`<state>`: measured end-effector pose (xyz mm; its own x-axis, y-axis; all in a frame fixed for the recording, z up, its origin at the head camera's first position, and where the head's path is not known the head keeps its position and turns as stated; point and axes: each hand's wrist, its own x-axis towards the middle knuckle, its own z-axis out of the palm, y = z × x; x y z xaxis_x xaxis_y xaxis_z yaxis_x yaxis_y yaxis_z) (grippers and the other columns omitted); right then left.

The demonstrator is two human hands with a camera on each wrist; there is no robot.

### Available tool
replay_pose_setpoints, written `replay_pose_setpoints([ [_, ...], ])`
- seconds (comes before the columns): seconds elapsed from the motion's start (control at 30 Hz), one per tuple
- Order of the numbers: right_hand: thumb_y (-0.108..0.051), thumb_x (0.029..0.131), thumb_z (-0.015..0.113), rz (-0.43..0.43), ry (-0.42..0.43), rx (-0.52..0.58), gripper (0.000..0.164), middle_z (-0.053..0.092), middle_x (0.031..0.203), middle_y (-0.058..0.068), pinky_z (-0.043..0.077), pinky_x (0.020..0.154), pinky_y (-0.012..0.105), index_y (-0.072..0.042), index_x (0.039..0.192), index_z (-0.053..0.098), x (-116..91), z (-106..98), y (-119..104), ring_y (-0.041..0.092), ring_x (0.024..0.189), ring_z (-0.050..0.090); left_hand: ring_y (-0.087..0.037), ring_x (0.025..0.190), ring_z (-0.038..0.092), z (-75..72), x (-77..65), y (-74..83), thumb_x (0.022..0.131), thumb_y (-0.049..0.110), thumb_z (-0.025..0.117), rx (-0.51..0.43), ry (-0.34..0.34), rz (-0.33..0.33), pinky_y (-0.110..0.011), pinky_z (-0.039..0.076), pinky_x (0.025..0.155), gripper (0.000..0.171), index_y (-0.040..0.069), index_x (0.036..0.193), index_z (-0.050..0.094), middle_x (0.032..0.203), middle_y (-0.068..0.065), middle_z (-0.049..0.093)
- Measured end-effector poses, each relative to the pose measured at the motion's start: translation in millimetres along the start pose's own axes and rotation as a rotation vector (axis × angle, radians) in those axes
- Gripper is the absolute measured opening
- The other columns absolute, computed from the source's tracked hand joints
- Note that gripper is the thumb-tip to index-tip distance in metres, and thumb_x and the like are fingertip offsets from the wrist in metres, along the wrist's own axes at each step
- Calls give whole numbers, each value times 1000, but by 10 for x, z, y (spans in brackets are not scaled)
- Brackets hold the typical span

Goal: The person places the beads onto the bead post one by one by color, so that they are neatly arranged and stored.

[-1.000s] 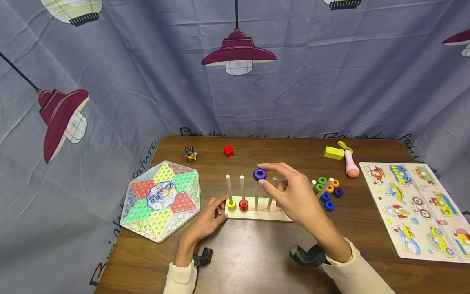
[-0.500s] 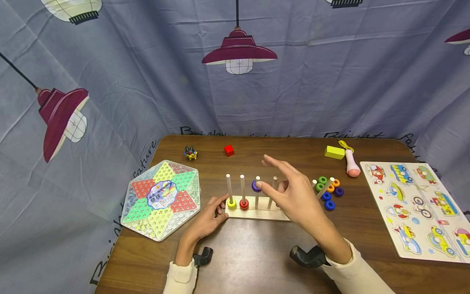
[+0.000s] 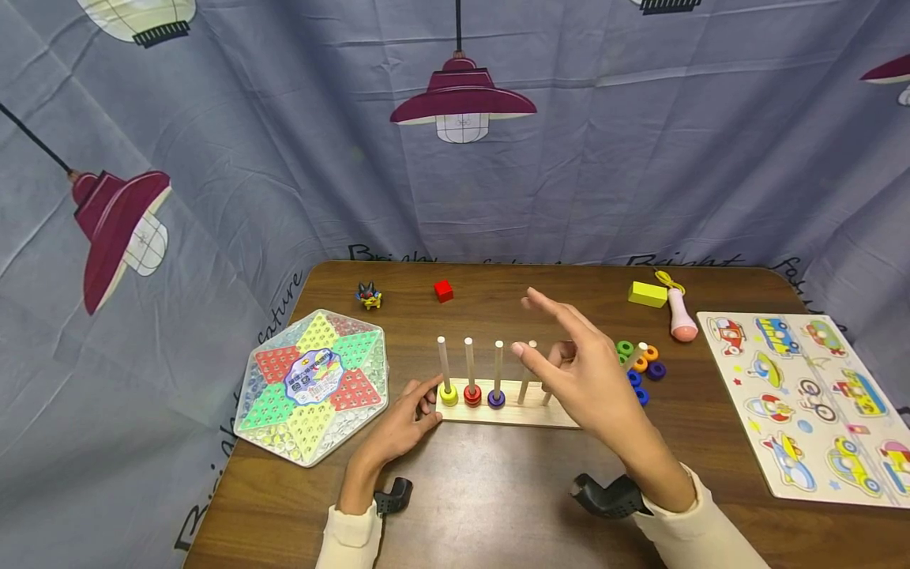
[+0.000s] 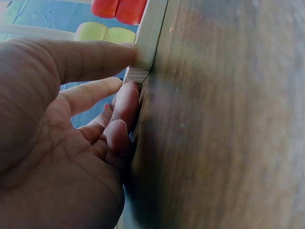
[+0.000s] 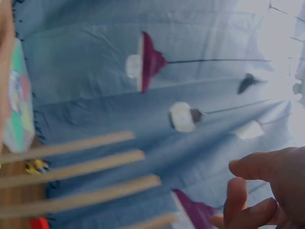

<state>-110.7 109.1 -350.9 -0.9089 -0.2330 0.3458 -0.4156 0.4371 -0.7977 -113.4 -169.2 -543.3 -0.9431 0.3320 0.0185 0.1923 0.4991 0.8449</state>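
A pale wooden peg board [image 3: 519,415] lies across the table, with upright pegs. Yellow rings [image 3: 448,397] sit on its leftmost peg, red rings [image 3: 472,398] on the second, and a purple ring [image 3: 496,401] at the base of the third. My left hand [image 3: 398,423] holds the board's left end; in the left wrist view the thumb [image 4: 102,59] lies along one side and the fingers bend against the end. Above the pegs to the right, my right hand [image 3: 597,383] hovers with nothing in it, thumb and forefinger spread apart. It hides the board's right part.
Loose green, orange, blue and purple rings [image 3: 656,370] lie right of the board, partly behind the right hand. A hexagonal checkers board [image 3: 313,387] is at left, a picture puzzle [image 3: 810,407] at right. Behind are a figurine [image 3: 369,295], red cube [image 3: 444,291], yellow block [image 3: 647,295] and pink handheld item [image 3: 682,318].
My right hand has let go of the purple ring, which slid down the third peg to the board. The hand then moved right. My left hand has stayed put.
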Motion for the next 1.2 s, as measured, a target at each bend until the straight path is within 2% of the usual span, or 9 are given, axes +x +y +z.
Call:
replay_pose_setpoints([
  [0.17,-3,87,67,-41,95,86,57,55,128,1,38,38,22,-17,140,49,-54,-299,-246,9,47,48,-17,87,48,0,-3,4,87,2,65,-6,3,4,-27,40,77,58,8,141,45,102,-9,48],
  [0.3,10,88,59,-63,188,291,51,55,127,14,34,35,25,-2,137,49,-131,-571,-233,10,47,50,-16,87,47,2,-9,9,87,2,66,-6,4,-1,-27,40,77,58,8,141,45,101,-8,48],
  [0.43,9,89,56,-18,338,389,43,60,112,14,31,35,26,5,131,52,-224,-820,92,12,50,52,-17,87,47,5,-5,12,87,2,65,-16,1,2,-27,40,77,58,7,141,45,101,-8,48],
  [0.6,-12,93,61,261,463,105,39,65,83,3,33,36,25,-11,132,56,-332,-993,896,10,51,55,-18,88,48,0,-7,17,87,2,65,-12,-1,0,-27,40,77,58,8,142,44,102,-8,48],
  [0.73,-32,93,61,477,396,-167,44,58,65,-1,32,37,27,-22,135,53,-485,-980,1644,8,44,48,-19,88,48,-5,-14,18,87,3,66,-13,-1,-5,-29,41,78,59,9,142,44,102,-9,48],
  [0.87,-31,94,58,519,236,-277,50,63,80,12,37,40,27,-9,139,48,-690,-897,2189,9,46,48,-20,87,48,-6,-15,28,87,2,65,-18,-2,8,-31,41,77,59,7,142,44,102,-10,48],
  [0.97,-29,95,57,517,140,-271,53,63,99,19,40,42,28,-2,139,44,-771,-828,2402,11,49,52,-19,87,48,-8,-12,29,88,2,65,-17,2,12,-30,41,77,58,6,142,44,102,-10,48],
  [1.07,-31,94,59,522,114,-278,53,66,94,17,40,43,28,-4,138,46,-777,-772,2497,12,50,54,-17,87,47,-8,-11,24,88,3,65,-11,4,4,-31,41,77,58,7,142,44,102,-9,48],
  [1.2,-29,93,62,520,119,-321,48,66,71,10,37,46,28,-5,133,51,-769,-722,2532,11,51,55,-16,87,47,-6,-10,22,88,3,66,-12,0,-10,-31,41,78,59,9,142,44,102,-9,48],
])
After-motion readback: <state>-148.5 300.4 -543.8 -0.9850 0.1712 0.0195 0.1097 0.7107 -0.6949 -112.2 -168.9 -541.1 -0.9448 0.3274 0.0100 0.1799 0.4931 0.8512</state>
